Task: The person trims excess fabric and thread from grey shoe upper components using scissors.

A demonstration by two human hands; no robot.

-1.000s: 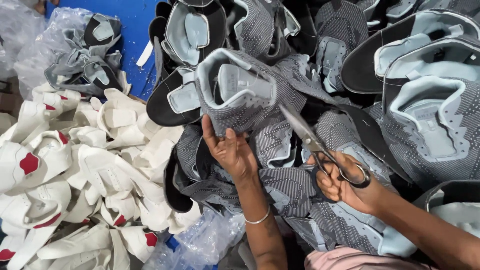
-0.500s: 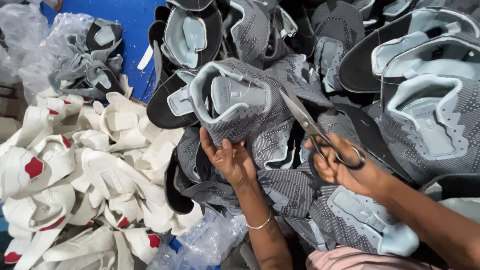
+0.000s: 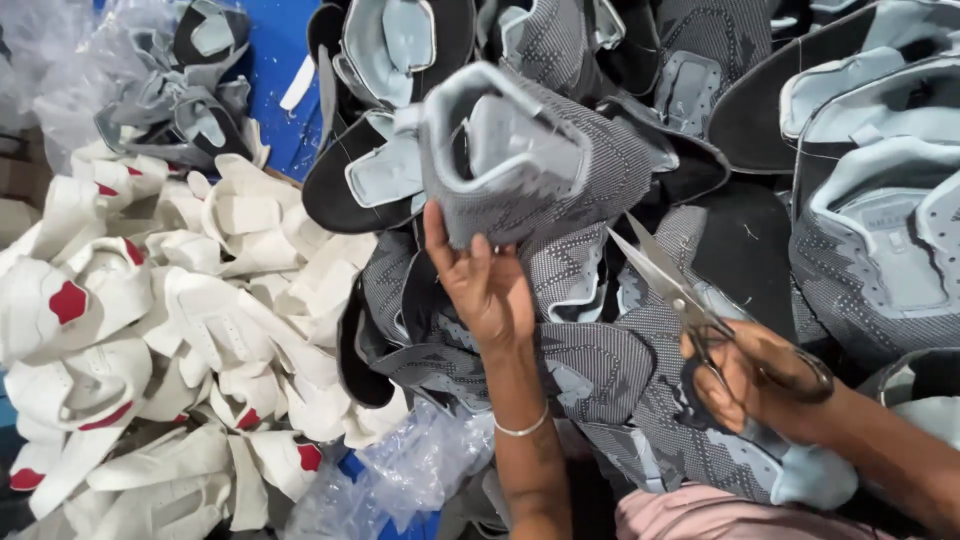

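Fingers (image 3: 470, 265) of your left hand (image 3: 490, 290) are pinching the grey shoe upper (image 3: 530, 160); your right hand (image 3: 750, 375) is gripping scissors (image 3: 670, 280), risking nicked fabric if blades drift close.

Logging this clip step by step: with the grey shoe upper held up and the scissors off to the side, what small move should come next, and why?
Probably bring the scissors up and left to the grey shoe upper. The left hand holds the upper raised from below, with its pale lining showing, while the right hand has the scissors by the handles, blades pointing at the upper but apart from it.
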